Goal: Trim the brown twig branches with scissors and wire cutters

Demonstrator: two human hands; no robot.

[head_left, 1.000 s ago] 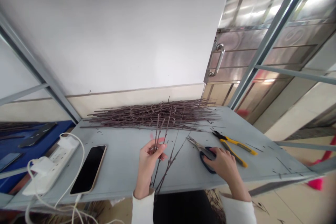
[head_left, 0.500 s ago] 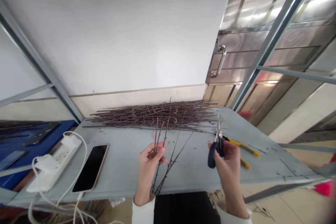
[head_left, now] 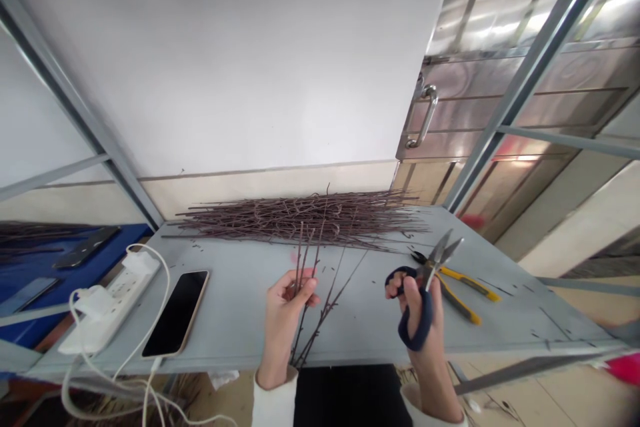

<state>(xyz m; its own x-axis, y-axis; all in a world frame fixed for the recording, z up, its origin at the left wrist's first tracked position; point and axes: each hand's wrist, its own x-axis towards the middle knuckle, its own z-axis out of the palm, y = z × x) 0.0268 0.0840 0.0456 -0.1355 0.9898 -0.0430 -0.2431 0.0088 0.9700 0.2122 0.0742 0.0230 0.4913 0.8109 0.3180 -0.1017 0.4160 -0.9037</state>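
Note:
Several thin brown twigs (head_left: 316, 255) stand up from my left hand (head_left: 291, 300), which is closed around them above the near part of the grey tabletop (head_left: 235, 307). Their lower, branching ends reach down past my wrist to the table's front edge. On the right, my right hand (head_left: 420, 307) has its thumb and fingers through the dark blue handles of a pair of scissors (head_left: 424, 320). The blades are parted and point up and to the right. Just beyond them lie yellow-handled pliers (head_left: 460, 297), partly behind the scissors. A long heap of twigs (head_left: 295, 217) lies along the back.
A black-screened phone (head_left: 176, 313) lies on the left, plugged into a white cable. Beside it stands a white power strip (head_left: 111, 303) with chargers. A blue surface (head_left: 35, 293) is at far left. Metal frame posts (head_left: 520, 90) rise at both sides. Small twig scraps dot the table.
My right hand has turned the scissors, and their blades have spread apart and now tilt right. Its fingers have moved into the handle loops. My left hand keeps its hold on the twigs.

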